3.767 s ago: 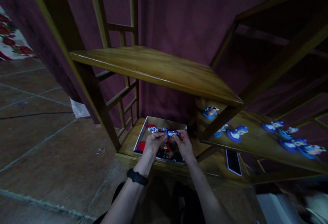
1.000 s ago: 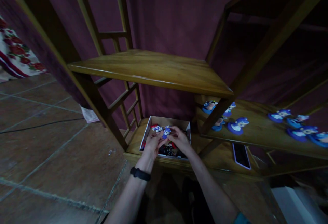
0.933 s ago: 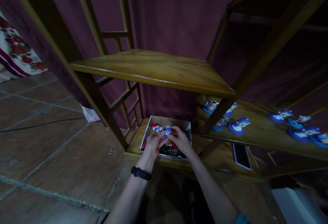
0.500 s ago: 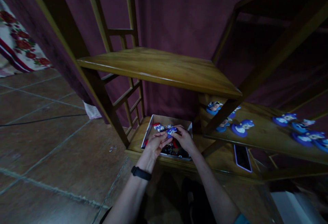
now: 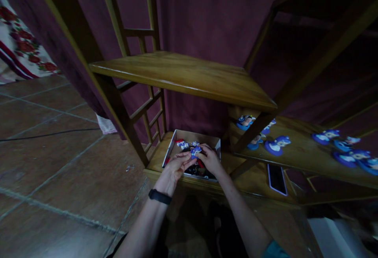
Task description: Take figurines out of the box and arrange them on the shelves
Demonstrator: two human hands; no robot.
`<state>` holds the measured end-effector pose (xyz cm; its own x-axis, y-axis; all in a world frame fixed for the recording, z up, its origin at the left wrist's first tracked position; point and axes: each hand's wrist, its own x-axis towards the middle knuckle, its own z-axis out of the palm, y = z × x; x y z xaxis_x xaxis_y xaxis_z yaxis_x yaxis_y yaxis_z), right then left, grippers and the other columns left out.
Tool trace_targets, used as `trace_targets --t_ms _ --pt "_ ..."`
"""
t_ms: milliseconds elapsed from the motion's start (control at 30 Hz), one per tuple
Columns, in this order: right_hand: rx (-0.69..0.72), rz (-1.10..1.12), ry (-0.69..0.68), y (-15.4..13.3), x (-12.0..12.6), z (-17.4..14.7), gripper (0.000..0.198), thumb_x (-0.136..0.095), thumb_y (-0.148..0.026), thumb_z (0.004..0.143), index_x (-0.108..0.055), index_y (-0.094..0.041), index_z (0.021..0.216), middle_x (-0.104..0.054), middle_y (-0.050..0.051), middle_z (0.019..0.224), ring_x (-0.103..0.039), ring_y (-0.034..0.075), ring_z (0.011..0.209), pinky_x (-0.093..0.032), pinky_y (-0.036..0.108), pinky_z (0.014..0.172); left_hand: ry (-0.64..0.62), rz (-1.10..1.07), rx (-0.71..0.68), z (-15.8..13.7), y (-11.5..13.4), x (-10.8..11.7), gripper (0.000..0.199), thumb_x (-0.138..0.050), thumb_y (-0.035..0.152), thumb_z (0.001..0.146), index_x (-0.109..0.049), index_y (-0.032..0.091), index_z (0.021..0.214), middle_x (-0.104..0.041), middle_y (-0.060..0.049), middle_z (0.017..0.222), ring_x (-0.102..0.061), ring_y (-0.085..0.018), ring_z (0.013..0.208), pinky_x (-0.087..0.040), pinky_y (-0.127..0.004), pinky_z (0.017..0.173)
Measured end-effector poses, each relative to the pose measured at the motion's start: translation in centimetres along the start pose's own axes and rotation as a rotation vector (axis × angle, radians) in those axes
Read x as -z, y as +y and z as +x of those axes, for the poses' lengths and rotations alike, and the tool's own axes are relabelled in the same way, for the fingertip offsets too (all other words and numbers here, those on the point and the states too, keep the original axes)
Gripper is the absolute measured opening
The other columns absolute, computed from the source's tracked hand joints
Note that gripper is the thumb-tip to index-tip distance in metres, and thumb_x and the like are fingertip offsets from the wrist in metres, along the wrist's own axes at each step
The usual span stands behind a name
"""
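A small blue-and-white figurine (image 5: 195, 152) is between my two hands, above an open cardboard box (image 5: 217, 144). From the left side, the fingers of my left hand (image 5: 177, 162) hold its base. My right hand (image 5: 210, 158) grips it from the right with thumb and fingers. Inside the box lie more white-and-blue figurines (image 5: 183, 145) and dark and red pieces (image 5: 195, 170), partly hidden by my hands. The box rests on the low wooden shelf (image 5: 156, 162).
Above my hands juts a wooden shelf board (image 5: 177, 73). To the right, several figurines on blue bases, one a purple-haired figurine (image 5: 277, 145), stand on another board. Below them lies a phone (image 5: 277, 179). A wooden post (image 5: 118, 120) rises at left; a cable (image 5: 50, 135) crosses the floor.
The view has shifted slightly. Both hands stay on the figurine, which looks a little more upright now and sits slightly further left.
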<state>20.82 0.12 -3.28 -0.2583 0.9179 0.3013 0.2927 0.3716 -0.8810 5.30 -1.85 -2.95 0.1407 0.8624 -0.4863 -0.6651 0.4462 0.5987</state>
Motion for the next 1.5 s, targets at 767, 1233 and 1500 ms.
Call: trace_targets --t_ms 767,1233,1500 --pt "-0.298 0.407 0.116 1.2 -0.8 0.7 0.023 -0.062 -0.039 0.069 -0.064 -0.020 0.081 -0.064 0.000 0.078 -0.060 0.014 0.068 -0.050 0.028 0.069 0.012 0.099 -0.104 0.6 0.9 -0.9 0.018 -0.059 0.001 0.072 -0.063 0.008 0.088 -0.070 -0.012 0.081 -0.068 -0.018 0.070 -0.057 -0.027 0.065" --pt "-0.400 0.463 0.151 0.7 -1.0 0.3 0.023 -0.066 -0.039 0.064 -0.063 -0.017 0.070 -0.062 0.000 0.070 -0.059 0.014 0.065 -0.049 0.030 0.068 0.098 0.053 -0.071 1.3 -0.2 -0.5 0.014 -0.062 0.002 0.071 -0.062 0.009 0.083 -0.068 -0.009 0.071 -0.067 -0.016 0.062 -0.057 -0.027 0.062" --pt "-0.339 0.623 0.173 -0.1 -0.9 0.5 0.027 -0.065 -0.039 0.066 -0.063 -0.019 0.084 -0.063 0.003 0.090 -0.061 0.016 0.079 -0.050 0.034 0.078 0.046 0.076 -0.126 1.5 0.3 -0.8 0.014 -0.058 0.006 0.076 -0.060 0.011 0.089 -0.068 -0.009 0.076 -0.067 -0.016 0.066 -0.055 -0.027 0.066"
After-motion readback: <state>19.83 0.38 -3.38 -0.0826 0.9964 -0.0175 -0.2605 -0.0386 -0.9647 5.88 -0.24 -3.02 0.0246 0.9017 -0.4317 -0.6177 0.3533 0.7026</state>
